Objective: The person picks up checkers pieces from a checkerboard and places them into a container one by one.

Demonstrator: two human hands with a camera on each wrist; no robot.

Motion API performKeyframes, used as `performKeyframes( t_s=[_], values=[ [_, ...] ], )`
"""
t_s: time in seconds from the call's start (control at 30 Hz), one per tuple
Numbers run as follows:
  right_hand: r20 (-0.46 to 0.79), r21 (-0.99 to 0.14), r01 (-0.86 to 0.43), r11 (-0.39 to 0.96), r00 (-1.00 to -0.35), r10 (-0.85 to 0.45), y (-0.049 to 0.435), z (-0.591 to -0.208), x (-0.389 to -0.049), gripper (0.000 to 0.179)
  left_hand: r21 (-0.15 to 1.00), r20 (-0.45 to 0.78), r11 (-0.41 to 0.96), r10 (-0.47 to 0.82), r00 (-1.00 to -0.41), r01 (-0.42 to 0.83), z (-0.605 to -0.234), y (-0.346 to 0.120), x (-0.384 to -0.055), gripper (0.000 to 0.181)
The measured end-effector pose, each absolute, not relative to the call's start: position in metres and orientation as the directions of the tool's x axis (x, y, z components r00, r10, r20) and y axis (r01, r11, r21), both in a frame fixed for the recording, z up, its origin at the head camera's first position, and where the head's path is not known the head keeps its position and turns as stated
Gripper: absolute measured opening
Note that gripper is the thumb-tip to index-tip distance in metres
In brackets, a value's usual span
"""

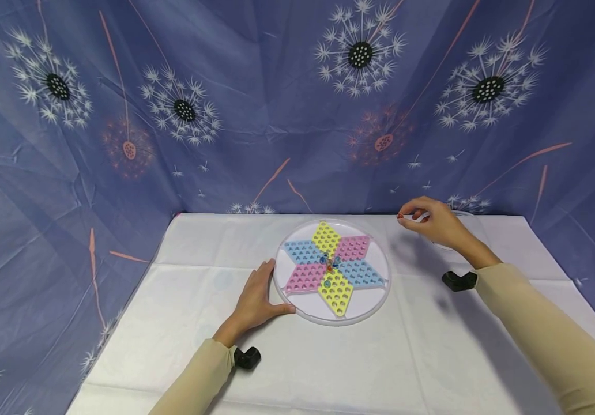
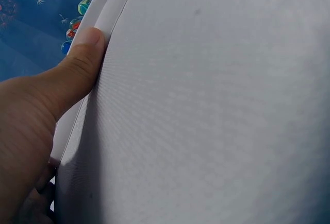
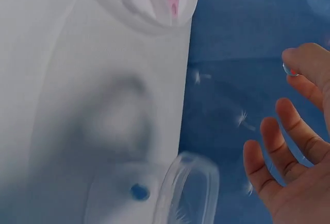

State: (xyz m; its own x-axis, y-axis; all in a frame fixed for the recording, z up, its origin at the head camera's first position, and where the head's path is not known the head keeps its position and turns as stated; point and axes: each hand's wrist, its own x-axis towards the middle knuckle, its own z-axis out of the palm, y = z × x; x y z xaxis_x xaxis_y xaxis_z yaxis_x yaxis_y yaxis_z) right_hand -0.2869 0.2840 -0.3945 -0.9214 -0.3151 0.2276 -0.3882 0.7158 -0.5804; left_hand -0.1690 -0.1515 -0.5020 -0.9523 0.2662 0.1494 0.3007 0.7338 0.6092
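Note:
My left hand [image 1: 257, 300] rests against the left rim of a round white Chinese checkers board [image 1: 367, 300]. Its fingers lie along the side and its thumb [image 2: 82, 59] touches the edge. The board has a pink, yellow and blue star of holes. Several glass marbles [image 1: 336, 262] cluster at its centre, and one marble [image 1: 327, 283] sits in the near yellow point. Raised right of the board, my right hand [image 1: 435, 222] pinches a clear marble with red in it [image 3: 290, 69] between thumb and index finger. The other fingers are spread apart.
Behind my right hand, near the table's far edge, stands a clear plastic container [image 3: 198, 193], with a blue spot [image 3: 139, 192] showing near it. A white cloth [image 1: 199, 323] covers the table. Blue dandelion-print fabric [image 1: 266, 104] hangs behind and at the sides.

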Motion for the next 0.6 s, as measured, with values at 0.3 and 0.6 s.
performKeyframes(
  t_s=[0.3, 0.6],
  values=[
    [0.191, -0.593, -0.289, 0.751, -0.957, -0.217, 0.317, -0.408, -0.293, 0.028, 0.608, 0.151, 0.734, 0.266, -0.952, 0.302, -0.501, -0.152, -0.169, 0.123],
    [0.111, -0.59, -0.189, 0.785, -0.982, -0.152, 0.344, -0.413, -0.296, 0.037, 0.614, 0.146, 0.732, 0.262, -0.954, 0.295, -0.5, -0.152, -0.169, 0.123]
  ],
)
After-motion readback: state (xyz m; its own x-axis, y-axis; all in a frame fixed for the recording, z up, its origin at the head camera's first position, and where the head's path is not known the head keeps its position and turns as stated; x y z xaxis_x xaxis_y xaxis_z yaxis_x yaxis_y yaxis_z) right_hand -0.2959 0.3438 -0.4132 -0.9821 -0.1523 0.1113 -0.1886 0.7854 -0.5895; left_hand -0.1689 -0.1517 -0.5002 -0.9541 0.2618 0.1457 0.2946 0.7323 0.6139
